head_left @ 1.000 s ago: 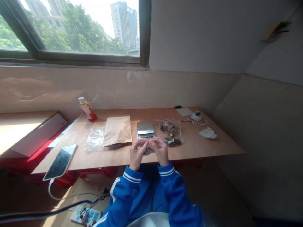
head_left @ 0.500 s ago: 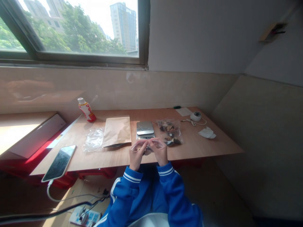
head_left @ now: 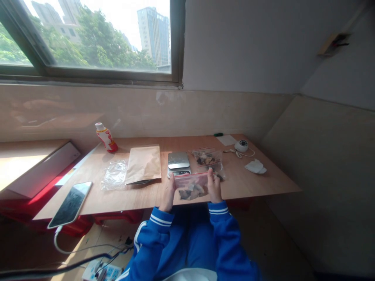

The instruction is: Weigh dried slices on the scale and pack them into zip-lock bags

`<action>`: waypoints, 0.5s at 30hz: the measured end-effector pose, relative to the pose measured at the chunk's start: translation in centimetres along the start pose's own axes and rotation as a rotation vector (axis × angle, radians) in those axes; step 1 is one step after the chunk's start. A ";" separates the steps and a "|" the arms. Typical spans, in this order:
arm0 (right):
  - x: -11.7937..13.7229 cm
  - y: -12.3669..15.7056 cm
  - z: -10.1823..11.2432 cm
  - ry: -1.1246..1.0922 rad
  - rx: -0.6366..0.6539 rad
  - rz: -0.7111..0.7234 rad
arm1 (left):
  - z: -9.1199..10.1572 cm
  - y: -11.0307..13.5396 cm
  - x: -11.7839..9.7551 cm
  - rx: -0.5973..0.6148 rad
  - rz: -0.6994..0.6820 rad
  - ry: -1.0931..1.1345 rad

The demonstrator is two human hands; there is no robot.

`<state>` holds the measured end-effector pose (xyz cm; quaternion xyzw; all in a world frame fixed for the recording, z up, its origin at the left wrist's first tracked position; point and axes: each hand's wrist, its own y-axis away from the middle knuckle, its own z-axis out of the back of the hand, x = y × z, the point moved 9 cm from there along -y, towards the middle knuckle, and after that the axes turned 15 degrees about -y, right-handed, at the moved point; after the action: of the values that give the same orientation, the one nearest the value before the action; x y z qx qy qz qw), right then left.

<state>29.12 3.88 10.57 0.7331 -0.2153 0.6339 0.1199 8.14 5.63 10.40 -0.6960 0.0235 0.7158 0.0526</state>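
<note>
A clear zip bag (head_left: 191, 188) with a red seal strip is stretched flat between my hands, just over the table's front edge. Dark and pale dried pieces lie along its bottom. My left hand (head_left: 168, 194) grips its left top corner. At the right top corner, my right hand (head_left: 215, 188) pinches it with thumb and fingers. Right behind the bag stands a small kitchen scale (head_left: 179, 161) with a bare metal plate. Two more zip bags of dried pieces (head_left: 207, 157) lie to the right of the scale; the nearer one is partly hidden by my right hand.
Left of the scale lie a brown paper pouch (head_left: 144, 164) and a crumpled clear plastic bag (head_left: 115, 174). A red-and-white bottle (head_left: 106, 138) stands behind them. A charging phone (head_left: 70, 203) overhangs the left edge. A small white fan-like device (head_left: 241, 146) and tissue (head_left: 256, 166) sit at right.
My hands have moved apart. The zip bag's mouth was spread open and bunched between my fingers; now the bag is pulled out straight and flat.
</note>
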 end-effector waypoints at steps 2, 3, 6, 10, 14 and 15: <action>-0.7 -2.2 3.0 0.023 -0.056 -0.084 | 0.6 -0.1 0.3 0.060 0.020 -0.023; -1.0 -3.5 4.9 0.068 -0.106 -0.114 | 1.3 -0.2 0.5 0.064 0.036 -0.041; -1.3 -7.4 10.6 0.235 -0.292 -0.066 | 4.2 -0.5 1.3 0.004 0.075 -0.100; -2.5 -9.2 13.5 0.551 -0.426 -0.013 | 6.4 -0.8 2.7 -0.076 0.128 -0.156; -2.1 -4.9 11.0 0.727 -0.537 0.353 | 8.9 -1.1 4.0 -0.228 0.110 -0.293; -2.3 -3.5 9.6 0.767 -0.499 0.449 | 9.8 -1.2 4.1 -0.279 0.078 -0.350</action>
<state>38.97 3.03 7.08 0.3324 -0.4529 0.7967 0.2227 -1.52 8.03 6.66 -0.5602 -0.0585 0.8235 -0.0684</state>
